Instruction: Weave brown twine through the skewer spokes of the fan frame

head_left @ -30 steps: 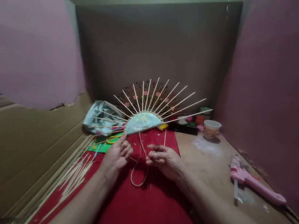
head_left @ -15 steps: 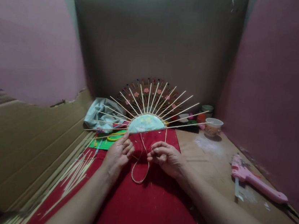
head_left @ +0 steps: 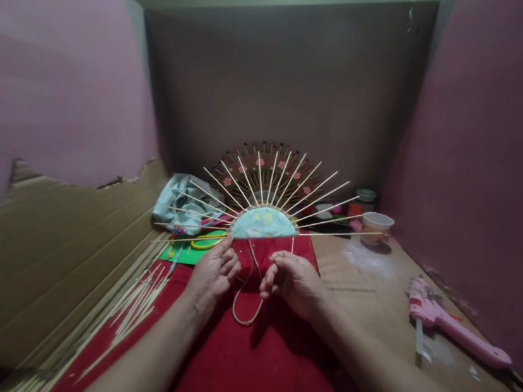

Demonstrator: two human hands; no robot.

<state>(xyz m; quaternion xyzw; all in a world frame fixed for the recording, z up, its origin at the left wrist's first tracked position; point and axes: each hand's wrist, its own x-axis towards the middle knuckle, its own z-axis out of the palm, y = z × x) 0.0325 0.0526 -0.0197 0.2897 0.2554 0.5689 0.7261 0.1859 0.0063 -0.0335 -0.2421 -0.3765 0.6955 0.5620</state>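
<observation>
A half-round fan of pale blue flowered cloth with thin wooden sticks spreading out from it stands upright over the red cloth. My left hand pinches its lower left edge with curled fingers. My right hand is closed just below its lower right corner, on a thin stick or the tan cord; which one I cannot make out. The cord hangs from the fan in a loop between my hands.
A second, brown flowered fan leans on the back board. Blue cloth, yellow scissors on green paper and loose sticks lie left. Small pots and a cup stand back right; a pink glue gun lies right.
The fan has been turned level, its sticks spreading evenly now. My right hand's fingers have curled shut and moved up toward the fan's lower right corner.
</observation>
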